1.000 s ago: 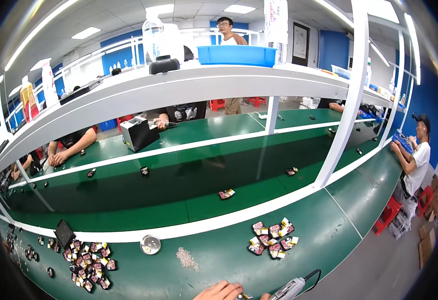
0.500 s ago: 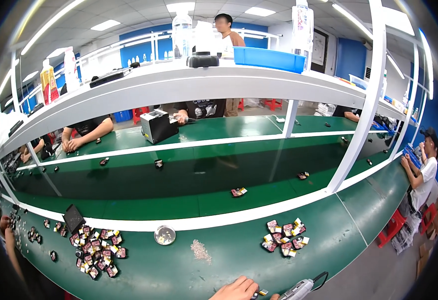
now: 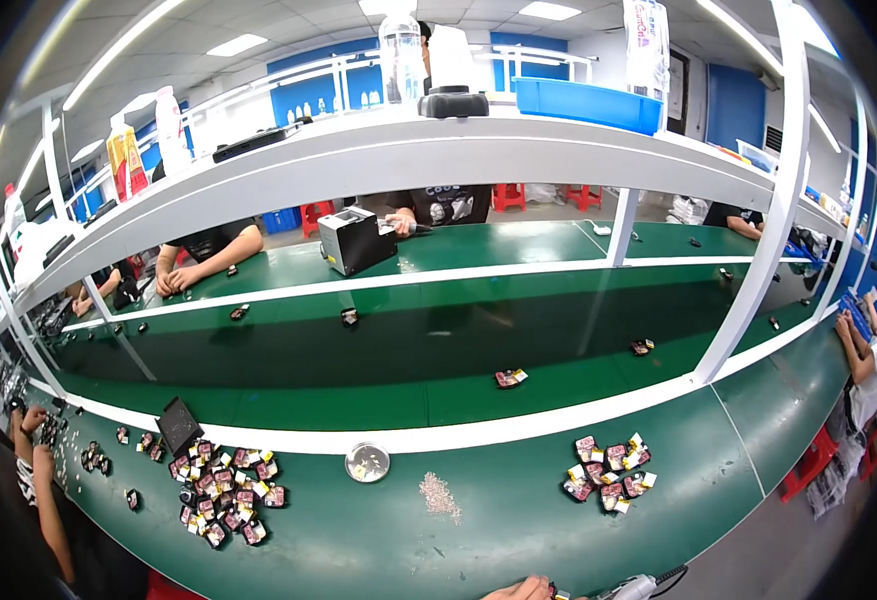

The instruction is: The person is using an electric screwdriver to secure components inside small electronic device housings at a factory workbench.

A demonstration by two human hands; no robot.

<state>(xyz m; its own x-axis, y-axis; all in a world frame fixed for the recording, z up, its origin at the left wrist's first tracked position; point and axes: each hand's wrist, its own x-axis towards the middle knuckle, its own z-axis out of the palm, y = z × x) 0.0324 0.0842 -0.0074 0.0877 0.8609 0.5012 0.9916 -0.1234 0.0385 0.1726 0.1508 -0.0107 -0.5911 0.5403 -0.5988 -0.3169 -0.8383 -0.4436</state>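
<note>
My left hand (image 3: pixel 526 589) is at the bottom edge, its fingers bent together against a small black part with a pale label (image 3: pixel 559 592). Most of that part is cut off by the frame. Just to its right lies the grey body of a corded hand tool (image 3: pixel 635 587), with a black cord curling off its end. No part of my right hand can be made out. Ahead of my left hand is a scattered heap of tiny pale pieces (image 3: pixel 441 497). A round clear dish (image 3: pixel 367 462) stands farther left.
A large pile of small black modules with red and yellow-white faces (image 3: pixel 227 490) sits left, beside a black tray (image 3: pixel 179 425). A smaller group (image 3: pixel 609 470) lies right. White shelf posts (image 3: pixel 749 220) rise from the green bench (image 3: pixel 519 500). Other people work across and at both sides.
The view has swung left and tilted, so the bench contents appear shifted right. My left hand and the tool sit lower in the picture, more cut off.
</note>
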